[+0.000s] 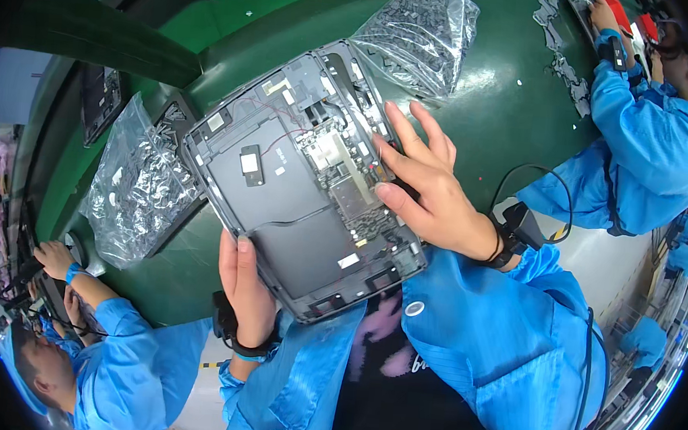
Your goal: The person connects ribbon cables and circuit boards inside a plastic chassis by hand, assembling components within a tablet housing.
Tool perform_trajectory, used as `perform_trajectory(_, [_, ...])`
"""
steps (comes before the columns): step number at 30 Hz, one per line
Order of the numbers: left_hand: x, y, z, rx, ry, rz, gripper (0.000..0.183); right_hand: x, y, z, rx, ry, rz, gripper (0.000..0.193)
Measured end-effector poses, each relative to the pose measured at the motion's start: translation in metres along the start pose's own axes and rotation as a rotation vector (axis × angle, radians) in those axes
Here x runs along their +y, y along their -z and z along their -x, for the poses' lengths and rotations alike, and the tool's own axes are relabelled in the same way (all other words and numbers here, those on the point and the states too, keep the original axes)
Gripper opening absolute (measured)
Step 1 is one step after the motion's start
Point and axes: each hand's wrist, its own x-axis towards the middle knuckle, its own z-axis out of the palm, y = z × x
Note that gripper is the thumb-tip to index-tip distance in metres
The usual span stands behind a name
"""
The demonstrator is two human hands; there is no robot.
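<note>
Gadget (287,201), flat and gray, shows its insides; the left hand (247,295) pinches one edge, and the right hand (434,196) touches the other side, fingers spread.

Best lane's on the right: bare green tabletop (497,122) between the right hand (435,191) and the grey strips (567,71). Going far, a clear bag of dark parts (423,35) crowds the black device shell (276,202). Left's tight too, with another plastic bag (140,187) beside it and the left hand (248,300) on the near-left edge.
</note>
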Motion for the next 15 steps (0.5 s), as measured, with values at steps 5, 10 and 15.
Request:
perform_trajectory(5, [0.006,-0.012,0.013,0.164,-0.056,-0.074,0.049,0.0,0.004,-0.005,-0.035,-0.003,-0.114,0.051])
perform_trajectory(10, [0.041,-0.024,0.005,0.076,-0.15,0.092,0.048,-0.011,0.018,-0.012,-0.048,0.093,-0.414,0.062])
perform_trajectory(15, [0.08,-0.053,-0.069,-0.113,-0.084,0.085,0.046,0.011,0.042,-0.059,0.017,-0.205,-1.104,0.061])
